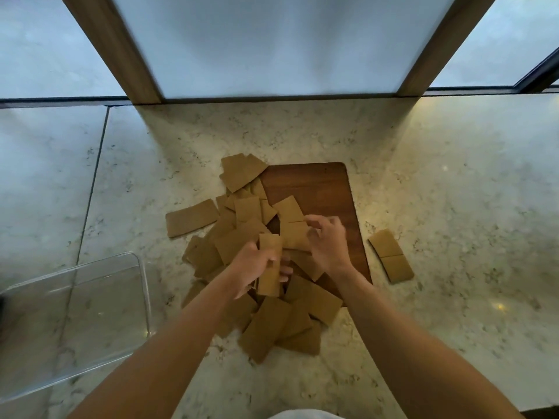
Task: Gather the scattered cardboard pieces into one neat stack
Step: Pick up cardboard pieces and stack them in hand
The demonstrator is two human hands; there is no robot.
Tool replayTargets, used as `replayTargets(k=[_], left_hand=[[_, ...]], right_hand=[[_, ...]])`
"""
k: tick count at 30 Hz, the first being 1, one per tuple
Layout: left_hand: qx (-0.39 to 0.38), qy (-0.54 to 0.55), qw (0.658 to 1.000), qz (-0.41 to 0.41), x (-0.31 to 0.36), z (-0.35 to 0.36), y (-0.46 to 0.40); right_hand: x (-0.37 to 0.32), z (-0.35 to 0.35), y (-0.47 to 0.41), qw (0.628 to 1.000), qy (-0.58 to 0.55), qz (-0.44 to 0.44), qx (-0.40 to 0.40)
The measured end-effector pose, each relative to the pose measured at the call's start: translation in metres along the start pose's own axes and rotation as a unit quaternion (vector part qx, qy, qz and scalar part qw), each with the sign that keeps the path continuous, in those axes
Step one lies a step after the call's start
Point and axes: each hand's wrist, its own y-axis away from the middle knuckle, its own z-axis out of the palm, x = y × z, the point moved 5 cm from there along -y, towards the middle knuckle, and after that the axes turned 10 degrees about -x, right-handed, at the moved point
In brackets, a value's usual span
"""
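Note:
Several brown cardboard pieces (pixel 233 240) lie in a loose, overlapping heap on the marble floor, partly over a dark wooden board (pixel 320 189). My left hand (pixel 257 266) grips a small upright bundle of cardboard pieces (pixel 269 267) at the heap's middle. Just right of it, my right hand (pixel 328 237) is blurred, its fingers curled over a cardboard piece (pixel 295 234) on the board; whether it grips that piece is unclear. One piece (pixel 192 217) lies apart at the left. Another creased piece (pixel 390 255) lies alone to the right of the board.
A clear plastic container (pixel 90 303) stands on the floor at the lower left. A frosted glass panel (pixel 281 43) with wooden frame posts rises behind the heap. Marble floor (pixel 453 207) stretches to the right.

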Motion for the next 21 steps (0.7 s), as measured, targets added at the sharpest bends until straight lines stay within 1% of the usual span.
replayTargets(k=[1,2,3,4,5,7,9,12,13,15,16,17,19,21], left_hand=[[0.006,0.027,1.0,0.009,-0.002,-0.005,0.0],[0.011,0.039,0.999,0.018,-0.003,-0.01,0.003],[0.014,0.052,0.998,0.026,-0.002,-0.014,0.005],[0.022,0.069,0.997,0.035,-0.002,-0.019,0.008],[0.03,0.079,0.995,0.048,-0.001,-0.022,0.01],[0.046,0.079,0.992,0.086,0.002,-0.03,0.011],[0.045,0.083,0.99,0.107,0.001,-0.033,0.01],[0.059,0.099,0.989,0.097,0.004,-0.028,0.016],[0.064,0.08,0.99,0.1,0.007,-0.025,0.018],[0.091,0.03,0.991,0.094,0.009,-0.023,0.021],[0.12,0.018,0.989,0.081,0.007,-0.027,0.025],[0.147,0.028,0.987,0.062,0.001,-0.034,0.027],[0.168,0.091,0.981,0.036,-0.011,-0.047,0.032],[0.18,0.147,0.971,0.055,-0.017,-0.063,0.041]], right_hand=[[0.005,-0.003,-0.003,0.995,0.094,0.024,0.002],[0.01,-0.003,-0.005,0.985,0.169,0.031,-0.015],[0.014,-0.002,-0.005,0.977,0.209,0.027,-0.03],[0.016,-0.004,-0.004,0.977,0.209,0.024,-0.026],[0.02,-0.01,-0.002,0.986,0.167,0.025,-0.006],[0.025,-0.021,0.001,0.998,0.024,0.04,0.029],[0.023,-0.025,0.004,0.997,-0.071,0.041,0.014],[0.008,-0.012,0.014,0.981,-0.188,0.048,-0.005],[-0.002,0.0,0.019,0.971,-0.232,0.055,-0.014],[-0.021,0.028,0.029,0.964,-0.252,0.06,-0.063],[-0.031,0.043,0.033,0.972,-0.21,0.055,-0.089],[-0.038,0.055,0.032,0.983,-0.152,0.038,-0.097],[-0.047,0.062,0.024,0.998,-0.038,0.019,-0.052],[-0.057,0.064,0.012,0.999,0.018,0.026,-0.007]])
